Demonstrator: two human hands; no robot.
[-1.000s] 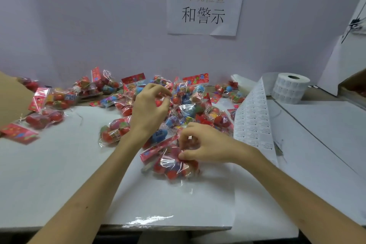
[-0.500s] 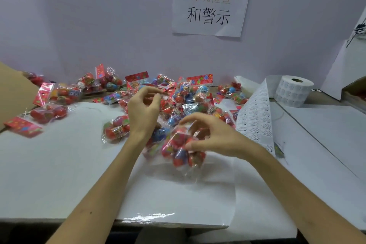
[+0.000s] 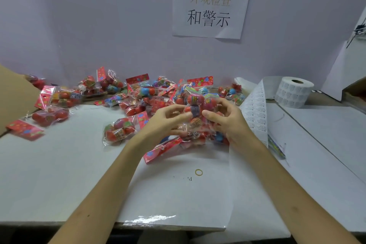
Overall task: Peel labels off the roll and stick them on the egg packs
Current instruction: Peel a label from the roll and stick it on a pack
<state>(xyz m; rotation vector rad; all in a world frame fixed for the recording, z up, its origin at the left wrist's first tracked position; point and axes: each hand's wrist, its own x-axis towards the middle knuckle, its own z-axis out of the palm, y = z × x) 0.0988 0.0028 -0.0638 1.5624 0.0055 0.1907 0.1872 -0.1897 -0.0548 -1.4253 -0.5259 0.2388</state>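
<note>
I hold one clear egg pack point(image 3: 195, 113) with red and pink eggs above the table, between both hands. My left hand point(image 3: 165, 122) grips its left side and my right hand point(image 3: 224, 120) grips its right side, thumb on the front. The pack's red header card point(image 3: 161, 149) hangs down toward the table. A white label roll point(image 3: 293, 92) stands at the right rear. An unrolled strip of labels point(image 3: 255, 111) runs from it toward my right wrist. Several more egg packs point(image 3: 138, 95) lie heaped behind my hands.
A loose pack point(image 3: 118, 131) lies just left of my left wrist, and others point(image 3: 50, 115) are scattered at the far left beside a brown cardboard flap point(image 3: 13, 95). A small rubber band point(image 3: 198, 172) lies on the glossy white sheet point(image 3: 178, 194). A paper sign point(image 3: 210, 4) hangs on the wall.
My right hand lifted the pack off the table and raised it. My left hand left the pile and took hold of the pack's left side.
</note>
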